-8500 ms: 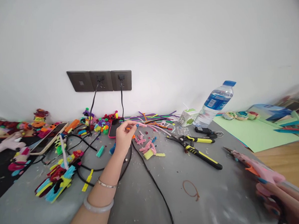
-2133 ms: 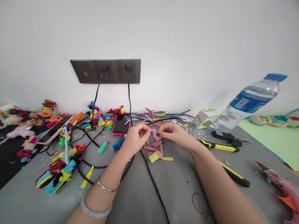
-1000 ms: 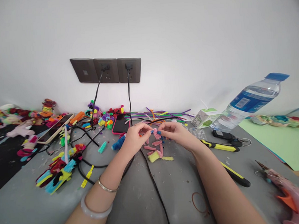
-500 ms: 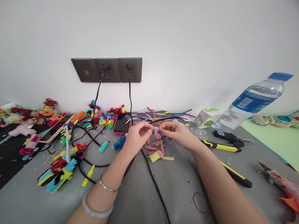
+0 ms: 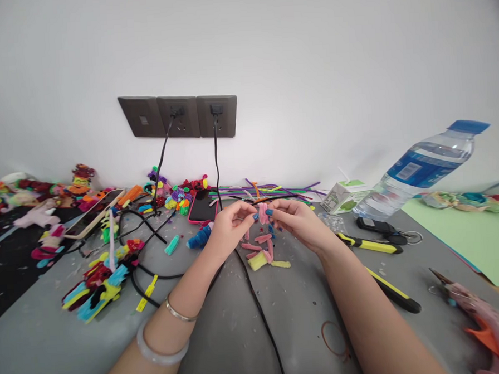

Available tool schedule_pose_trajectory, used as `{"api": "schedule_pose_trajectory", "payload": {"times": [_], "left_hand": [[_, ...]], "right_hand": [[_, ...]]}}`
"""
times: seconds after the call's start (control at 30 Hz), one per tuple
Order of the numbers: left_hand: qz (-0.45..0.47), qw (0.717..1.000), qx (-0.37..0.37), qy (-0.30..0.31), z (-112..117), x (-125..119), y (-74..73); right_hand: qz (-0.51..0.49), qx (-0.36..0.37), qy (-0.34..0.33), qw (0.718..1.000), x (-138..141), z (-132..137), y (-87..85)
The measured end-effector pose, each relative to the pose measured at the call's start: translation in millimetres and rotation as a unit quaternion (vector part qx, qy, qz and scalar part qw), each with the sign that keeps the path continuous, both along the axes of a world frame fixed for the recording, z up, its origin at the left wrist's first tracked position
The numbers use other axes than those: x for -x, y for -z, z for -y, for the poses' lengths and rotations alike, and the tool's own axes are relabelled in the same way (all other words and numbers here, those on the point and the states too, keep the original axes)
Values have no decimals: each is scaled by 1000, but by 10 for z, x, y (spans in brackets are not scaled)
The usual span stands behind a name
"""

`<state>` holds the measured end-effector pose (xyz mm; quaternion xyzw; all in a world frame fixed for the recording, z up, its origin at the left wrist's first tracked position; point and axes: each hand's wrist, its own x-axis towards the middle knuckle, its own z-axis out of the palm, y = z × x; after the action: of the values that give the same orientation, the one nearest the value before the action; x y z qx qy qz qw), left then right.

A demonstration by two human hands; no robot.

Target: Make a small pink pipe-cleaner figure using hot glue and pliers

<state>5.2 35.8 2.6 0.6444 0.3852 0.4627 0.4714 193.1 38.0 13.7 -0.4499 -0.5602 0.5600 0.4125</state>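
A small folded pink pipe cleaner [image 5: 263, 213] is pinched at mid-table between my two hands. My left hand [image 5: 234, 220] grips it from the left with thumb and forefinger. From the other side my right hand [image 5: 295, 221] holds it in its fingertips. Below the hands lie short pink pipe cleaner pieces [image 5: 264, 245] and a pale yellow fuzzy piece [image 5: 258, 261] with a thin strip beside it. A blue fuzzy coil [image 5: 199, 238] rests just left of my left hand.
Black cables [image 5: 260, 309] run from the wall sockets [image 5: 178, 117] across the table. Pliers [image 5: 369, 244], a juice box [image 5: 345, 196] and a tilted water bottle [image 5: 420, 169] are on the right. Colourful pipe cleaner figures [image 5: 98, 284] and phones [image 5: 202, 205] lie left; long pipe cleaners [image 5: 270, 192] lie behind.
The pink pipe cleaner has turned slightly between my fingertips and shows more upright folds. My right fingers have shifted a little on it; the rest stays in place.
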Motion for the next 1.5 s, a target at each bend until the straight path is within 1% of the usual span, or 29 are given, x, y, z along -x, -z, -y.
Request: {"api": "schedule_pose_trajectory", "payload": {"times": [0.33, 0.57, 0.8, 1.0, 1.5], "left_hand": [[28, 999, 22, 29, 2, -10, -22], [32, 999, 21, 30, 5, -14, -30], [38, 999, 26, 27, 0, -23, -11], [42, 999, 12, 25, -2, -17, -11], [56, 998, 26, 29, -13, -19, 6]], "right_hand": [[-24, 12, -7, 1000, 2, 0, 4], [-31, 23, -13, 999, 9, 6, 10], [-35, 10, -15, 999, 4, 7, 22], [-39, 22, -20, 999, 6, 4, 20], [-62, 32, -34, 997, 17, 15, 16]]}}
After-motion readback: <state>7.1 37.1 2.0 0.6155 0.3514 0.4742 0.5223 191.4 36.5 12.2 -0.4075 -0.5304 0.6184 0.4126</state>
